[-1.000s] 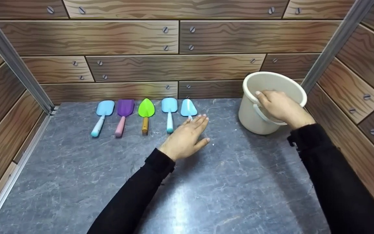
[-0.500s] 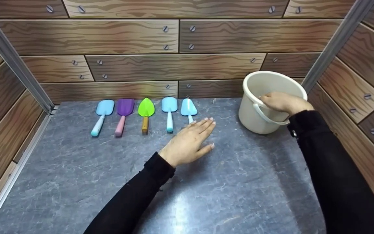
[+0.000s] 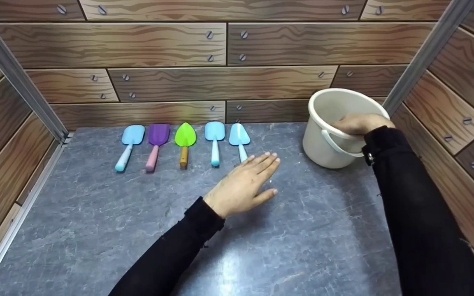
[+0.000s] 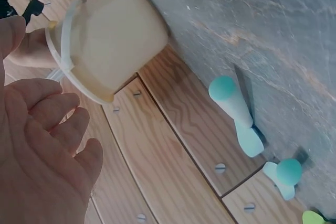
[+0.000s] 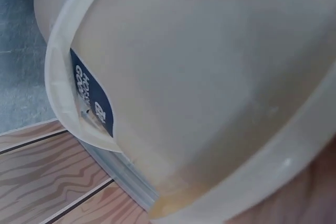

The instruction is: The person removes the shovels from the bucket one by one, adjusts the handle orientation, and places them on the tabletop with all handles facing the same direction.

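My left hand (image 3: 241, 187) is held palm down by the table, fingers extended. In the head view its fingertips overlap the handle end of the rightmost light-blue toy shovel (image 3: 240, 137); contact cannot be told. No object shows in its palm in the left wrist view. Over at the right, my right hand (image 3: 358, 123) reaches past the near rim into a cream bucket (image 3: 329, 150). Its fingers are hidden inside, so what they hold cannot be seen. The right wrist view is filled by the bucket's pale inner wall (image 5: 210, 66) and a dark blue label (image 5: 93, 93).
Left of that shovel lie another light-blue one (image 3: 214, 142), a green trowel (image 3: 185, 142), a purple shovel with pink handle (image 3: 158, 144) and a light-blue shovel (image 3: 132, 142). Wood-patterned walls (image 3: 171, 45) enclose the grey tabletop (image 3: 109, 230). The bucket's handle (image 3: 335, 144) hangs in front.
My left hand has drifted right and slightly nearer, uncovering more of the rightmost shovel's handle. My right hand has sunk deeper into the bucket. The row of shovels stays put.
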`<state>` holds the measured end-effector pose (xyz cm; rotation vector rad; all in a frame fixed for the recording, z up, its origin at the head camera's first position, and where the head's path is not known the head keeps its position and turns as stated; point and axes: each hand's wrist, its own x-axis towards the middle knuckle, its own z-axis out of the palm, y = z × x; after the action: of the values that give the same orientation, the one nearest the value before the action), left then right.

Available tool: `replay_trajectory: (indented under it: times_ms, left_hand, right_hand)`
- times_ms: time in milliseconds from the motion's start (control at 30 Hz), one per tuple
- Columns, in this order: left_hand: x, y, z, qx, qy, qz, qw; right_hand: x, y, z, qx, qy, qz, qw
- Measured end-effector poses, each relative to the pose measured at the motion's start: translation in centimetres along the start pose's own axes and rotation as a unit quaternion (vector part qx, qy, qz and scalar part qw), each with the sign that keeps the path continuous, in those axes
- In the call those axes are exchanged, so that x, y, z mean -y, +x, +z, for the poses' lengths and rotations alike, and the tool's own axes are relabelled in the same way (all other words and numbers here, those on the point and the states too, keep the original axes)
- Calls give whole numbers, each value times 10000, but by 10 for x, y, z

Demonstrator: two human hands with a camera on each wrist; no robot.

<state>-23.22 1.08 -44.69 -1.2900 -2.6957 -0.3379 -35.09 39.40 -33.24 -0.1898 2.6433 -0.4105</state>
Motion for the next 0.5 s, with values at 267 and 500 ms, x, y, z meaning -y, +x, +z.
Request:
replay_trajectory:
  times_ms: [267,500]
  left_hand:
    - [-6,-2,3,-39,-65,60,10000]
    - [-7,-5,7,-32,-146,36,9999]
  right_hand:
    - [1,1,-4,250,-423,-55,9988]
    - [0,-4,-2,-90,-178,15,9998]
